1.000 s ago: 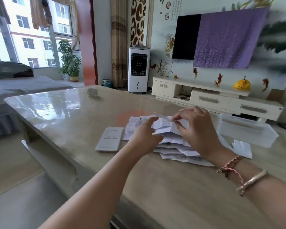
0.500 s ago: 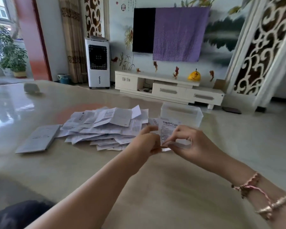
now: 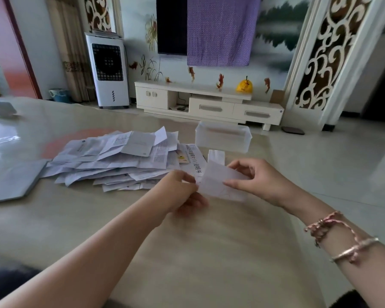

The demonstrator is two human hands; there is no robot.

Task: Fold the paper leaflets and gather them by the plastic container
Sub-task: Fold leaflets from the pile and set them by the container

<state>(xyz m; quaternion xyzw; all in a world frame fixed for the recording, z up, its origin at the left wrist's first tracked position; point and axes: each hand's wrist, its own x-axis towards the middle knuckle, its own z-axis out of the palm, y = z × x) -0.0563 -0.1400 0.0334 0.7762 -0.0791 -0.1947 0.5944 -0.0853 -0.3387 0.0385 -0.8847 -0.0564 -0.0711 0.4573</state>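
A white paper leaflet hangs just above the table between both hands. My left hand pinches its left edge and my right hand pinches its right side. A loose pile of several unfolded leaflets spreads over the table to the left. The clear plastic container stands behind my hands near the far edge. One folded leaflet lies right in front of the container.
The glossy beige table runs wide in front of me. A grey booklet lies left of the pile and a small grey object sits at the far left. A TV cabinet and an air cooler stand beyond.
I lifted one leaflet off the pile and brought it right, in front of the container, with both hands. The view swung right with it. The sheet is now turned flatter between my fingers.
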